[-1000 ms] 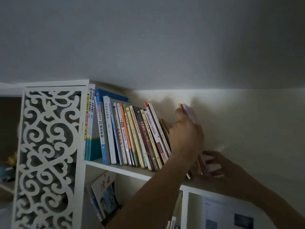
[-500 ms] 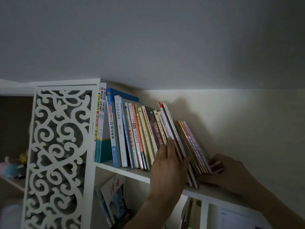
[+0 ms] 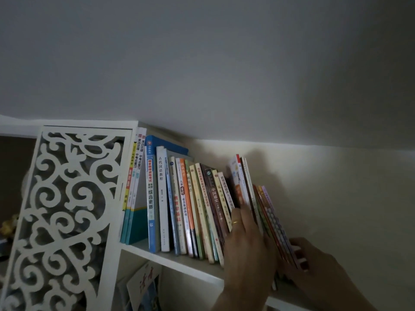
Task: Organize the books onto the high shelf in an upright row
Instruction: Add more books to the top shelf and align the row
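A row of books (image 3: 179, 209) stands on the white high shelf (image 3: 177, 260), upright at the left and leaning more to the left toward the right end. My left hand (image 3: 249, 248), with a ring on it, lies flat with its fingers against the spines near the right end of the row. A small bundle of thin colourful books (image 3: 272, 217) leans at the very end. My right hand (image 3: 318, 272) grips the bundle at its lower right corner, fingers curled around the bottom edge.
A white carved fretwork panel (image 3: 62, 209) closes the shelf on the left. The ceiling (image 3: 202, 63) hangs close above the tallest books. Bare shelf and cream wall (image 3: 325, 198) lie right of the bundle. A book (image 3: 143, 286) leans in the compartment below.
A second ago my left hand held the thin books by their top. It has since dropped and now rests flat on the spines, and the thin books lean against the row.
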`<state>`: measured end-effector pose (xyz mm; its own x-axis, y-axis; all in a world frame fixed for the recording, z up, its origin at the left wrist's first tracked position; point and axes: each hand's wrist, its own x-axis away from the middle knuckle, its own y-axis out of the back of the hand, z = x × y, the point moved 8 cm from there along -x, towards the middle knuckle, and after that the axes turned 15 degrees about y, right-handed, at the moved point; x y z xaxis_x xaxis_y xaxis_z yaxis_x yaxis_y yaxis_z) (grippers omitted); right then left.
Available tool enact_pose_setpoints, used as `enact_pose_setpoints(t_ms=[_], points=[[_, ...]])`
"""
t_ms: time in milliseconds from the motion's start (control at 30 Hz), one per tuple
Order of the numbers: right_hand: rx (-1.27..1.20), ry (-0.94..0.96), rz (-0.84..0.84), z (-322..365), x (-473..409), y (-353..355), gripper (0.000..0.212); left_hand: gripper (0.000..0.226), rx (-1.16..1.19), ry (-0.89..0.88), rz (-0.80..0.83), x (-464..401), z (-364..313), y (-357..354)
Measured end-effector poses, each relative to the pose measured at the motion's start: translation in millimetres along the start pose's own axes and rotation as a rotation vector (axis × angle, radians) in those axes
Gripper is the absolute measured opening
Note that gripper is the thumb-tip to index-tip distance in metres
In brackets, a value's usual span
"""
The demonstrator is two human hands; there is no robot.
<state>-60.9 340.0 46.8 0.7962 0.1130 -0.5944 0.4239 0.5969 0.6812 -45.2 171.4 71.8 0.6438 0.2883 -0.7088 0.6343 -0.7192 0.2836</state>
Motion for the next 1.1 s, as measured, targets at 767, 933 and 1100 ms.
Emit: enact_pose_setpoints(t_ms=[767,933,1100], points=[[-0.012,-0.008,0.023,29,8,2,0.065,0.024,0.219,0.068,0.293,-20,22,-11],[-0.005,-0.026,-0.003,20,10,5,0.095,0.012,0.265,0.044,0.313,-20,24,-12],[0.042,0.039,-0.035,20,12,10,0.065,0.011,0.169,0.043,0.262,-18,27,-10]])
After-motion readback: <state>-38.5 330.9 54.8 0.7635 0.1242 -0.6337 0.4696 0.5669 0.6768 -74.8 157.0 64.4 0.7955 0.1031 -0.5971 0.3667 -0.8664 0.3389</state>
